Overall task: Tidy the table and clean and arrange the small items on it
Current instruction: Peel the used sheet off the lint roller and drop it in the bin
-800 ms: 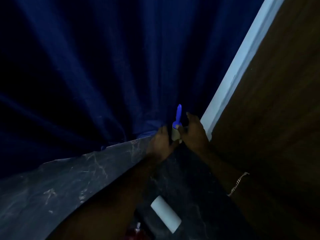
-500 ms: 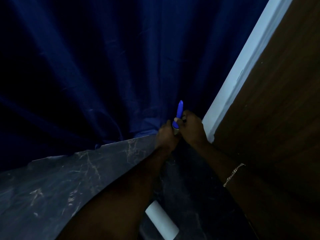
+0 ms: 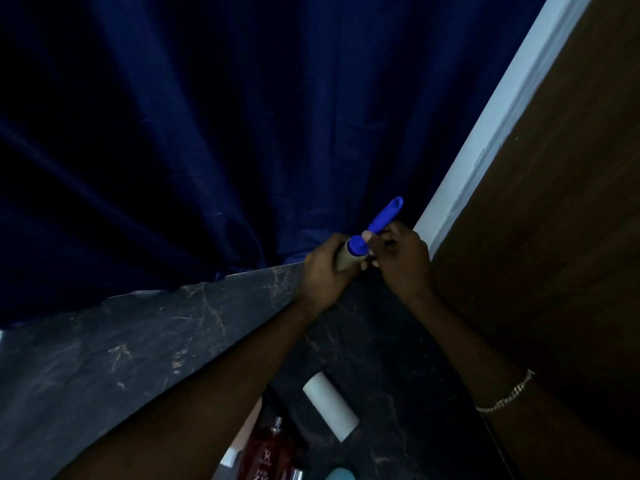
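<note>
- The lint roller [image 3: 375,225] is held up at the far edge of the table [image 3: 138,341], close to the corner where the curtain meets the wall. Its blue handle points up and to the right, and its tan roll end points down toward the table.
- The left hand [image 3: 325,271] wraps its fingers round the tan roll end and grips it.
- The right hand [image 3: 401,261] pinches the blue handle near its base, with the thumb tip pressed on the blue collar. The 2 hands sit just beside each other.
- A chain bracelet [image 3: 505,393] hangs on the right wrist.
- The table top is dark marble with pale veins. Both forearms reach across it.
- 1 white roll [image 3: 330,405] lies on its side on the table between the 2 forearms, well apart from the hands.
- A dark red bottle [image 3: 266,452] with a metal top lies at the bottom edge of the view, near the white roll. Its label is too dim to read.
- A pale teal object [image 3: 341,474] shows only partly at the bottom edge.
- A dark blue curtain [image 3: 242,133] hangs in folds behind the table.
- A white trim strip [image 3: 485,140] runs up the right side, with a brown wooden panel [image 3: 554,237] beside it.
</note>
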